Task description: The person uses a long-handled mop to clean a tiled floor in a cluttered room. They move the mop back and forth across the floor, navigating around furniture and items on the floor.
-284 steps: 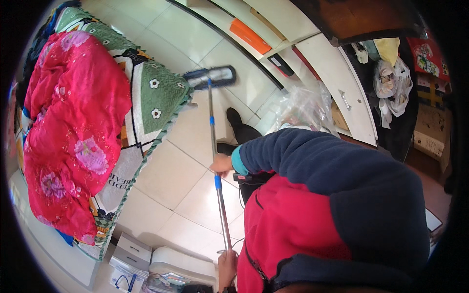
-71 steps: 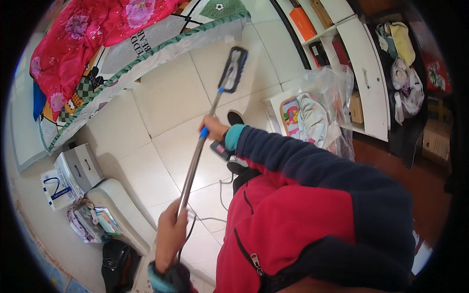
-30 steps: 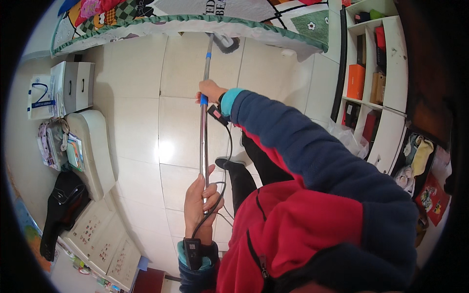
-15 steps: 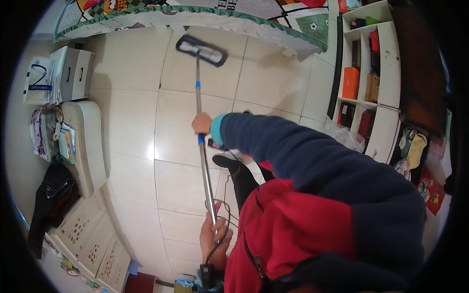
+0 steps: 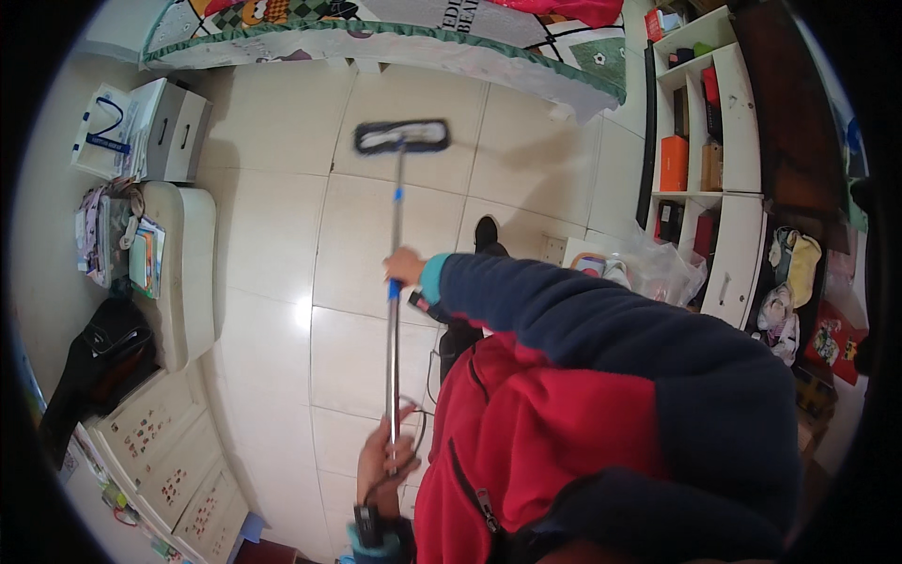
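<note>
The right hand (image 5: pixel 404 267) gripped the mop pole (image 5: pixel 394 348) just above a blue collar (image 5: pixel 394 290), its navy sleeve (image 5: pixel 564 291) stretched leftward; the left hand (image 5: pixel 385 461) curled around the pole's near end. Ahead of both, the mop head (image 5: pixel 402 137) lay flat on the tiled floor (image 5: pixel 263 273).

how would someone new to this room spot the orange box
Find the white shelf unit at the right of the picture. About halfway down its open compartments, on their left side, stands the orange box. Its bright orange face sets it apart from the tan box to its right and the dark box below.
</note>
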